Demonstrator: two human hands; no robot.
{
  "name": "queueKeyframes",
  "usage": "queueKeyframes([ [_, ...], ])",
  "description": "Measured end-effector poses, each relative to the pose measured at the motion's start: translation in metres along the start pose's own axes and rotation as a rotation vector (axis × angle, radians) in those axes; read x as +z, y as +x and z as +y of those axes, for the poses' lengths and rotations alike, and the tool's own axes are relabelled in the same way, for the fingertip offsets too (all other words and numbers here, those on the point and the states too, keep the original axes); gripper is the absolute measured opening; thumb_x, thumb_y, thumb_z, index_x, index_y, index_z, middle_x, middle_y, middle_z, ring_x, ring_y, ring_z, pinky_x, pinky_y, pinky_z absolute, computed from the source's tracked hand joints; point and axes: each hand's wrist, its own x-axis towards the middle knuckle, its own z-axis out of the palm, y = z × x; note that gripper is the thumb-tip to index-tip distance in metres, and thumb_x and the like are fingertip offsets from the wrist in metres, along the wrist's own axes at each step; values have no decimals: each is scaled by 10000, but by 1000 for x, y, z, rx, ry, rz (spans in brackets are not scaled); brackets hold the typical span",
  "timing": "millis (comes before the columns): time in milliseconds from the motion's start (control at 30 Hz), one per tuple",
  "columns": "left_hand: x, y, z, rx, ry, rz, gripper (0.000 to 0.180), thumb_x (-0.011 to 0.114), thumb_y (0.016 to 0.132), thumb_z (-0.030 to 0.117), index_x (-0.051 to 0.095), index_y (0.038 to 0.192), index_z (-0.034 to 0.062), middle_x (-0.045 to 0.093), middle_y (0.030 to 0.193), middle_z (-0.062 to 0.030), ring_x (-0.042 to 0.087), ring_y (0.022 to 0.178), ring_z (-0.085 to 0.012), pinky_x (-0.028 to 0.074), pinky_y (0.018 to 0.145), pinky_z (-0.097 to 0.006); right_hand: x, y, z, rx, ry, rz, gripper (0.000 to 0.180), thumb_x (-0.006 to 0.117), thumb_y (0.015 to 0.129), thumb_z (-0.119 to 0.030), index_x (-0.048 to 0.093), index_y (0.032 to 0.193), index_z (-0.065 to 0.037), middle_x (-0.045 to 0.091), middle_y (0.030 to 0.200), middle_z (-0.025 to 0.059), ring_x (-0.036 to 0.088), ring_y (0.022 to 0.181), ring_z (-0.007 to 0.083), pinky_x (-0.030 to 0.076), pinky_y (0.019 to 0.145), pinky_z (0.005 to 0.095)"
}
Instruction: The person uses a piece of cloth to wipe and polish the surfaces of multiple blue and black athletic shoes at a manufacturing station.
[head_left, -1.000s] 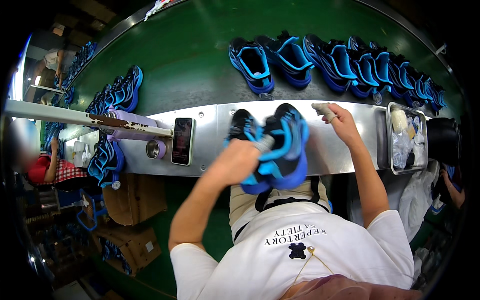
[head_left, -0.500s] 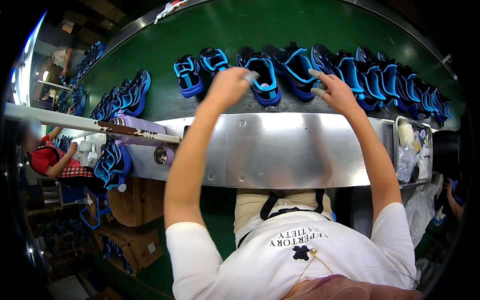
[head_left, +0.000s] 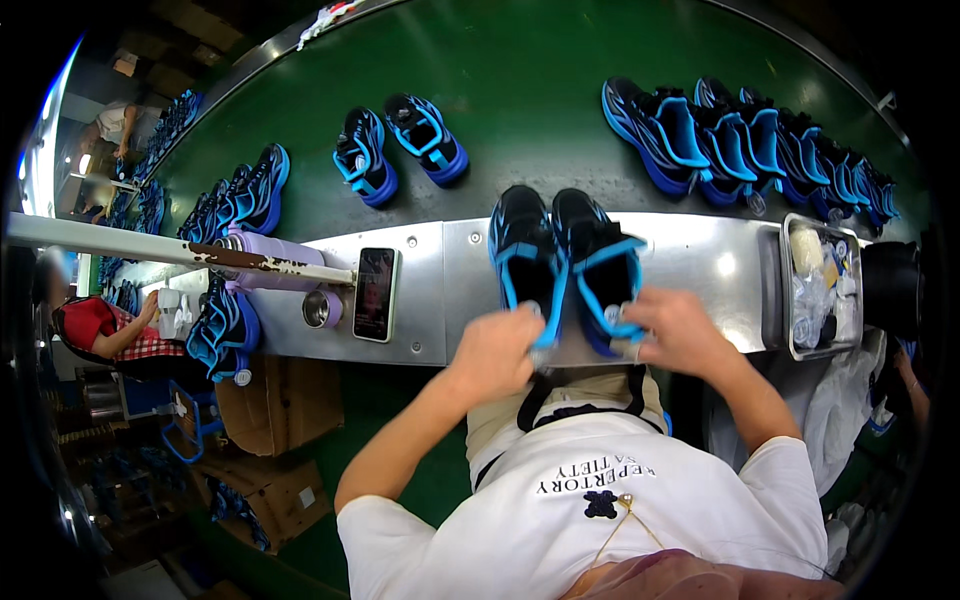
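Observation:
Two black sneakers with bright blue linings and soles lie side by side on the steel ledge in front of me, toes pointing away. My left hand (head_left: 496, 352) is closed on the heel of the left sneaker (head_left: 522, 232). The heel of the right sneaker (head_left: 583, 228) is in my right hand (head_left: 682, 328), its fingers pinched at the collar. Small round pieces show at both heels, too blurred to make out. Beyond, a pair of like sneakers (head_left: 430, 140) stands on the green belt (head_left: 520, 60).
A row of sneakers (head_left: 660, 135) stands on the belt at right. On the steel ledge (head_left: 700, 260) are a phone (head_left: 376, 295), a purple bottle (head_left: 285, 252), a metal cup (head_left: 321, 309) and a tray (head_left: 790, 330) of small supplies. A worn white bar (head_left: 130, 236) crosses at left, near another person (head_left: 110, 325).
Both hands have come back toward my body, bringing two sneakers from the belt onto the steel ledge. The sneakers on the belt have shifted slightly left. The phone is now uncovered by my left arm.

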Motion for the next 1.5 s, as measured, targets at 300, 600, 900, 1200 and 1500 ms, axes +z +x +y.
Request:
queueKeyframes([
  [300,-5,-50,25,-393,-337,51,448,761,763,91,584,1174,72,607,1082,-118,589,913,-277,494,789,-374,-25,-40,-38,145,310,116,485,719,686,-39,655,1155,-145,606,905,79,598,767,302,512,724,395],
  [600,14,23,2,37,236,295,450,710,654,-5,579,1073,93,570,918,-103,603,851,-327,510,719,-421,19,31,-5,-103,-146,363,442,702,688,-8,615,1109,-109,618,933,76,598,903,298,513,782,392],
  [900,28,16,17,-206,96,365,434,677,699,-11,592,1112,87,565,966,-148,614,819,-375,512,690,-429,18,21,-30,15,3,346,459,687,663,0,619,1102,-118,563,1048,128,581,967,344,509,782,411],
  [1200,47,-16,24,-84,305,345,561,677,701,-16,591,1239,120,533,1216,-221,577,936,-384,461,825,-446,38,-13,-33,-21,-186,294,529,669,678,9,608,1180,-145,521,1234,154,560,1048,355,535,821,415],
  [1500,41,-12,38,-126,197,299,454,614,772,129,611,1226,109,523,1288,-240,568,993,-366,428,876,-449,14,-13,-8,-4,389,242,162,668,811,-86,710,963,-51,598,1104,166,573,1068,339,493,900,385],
])
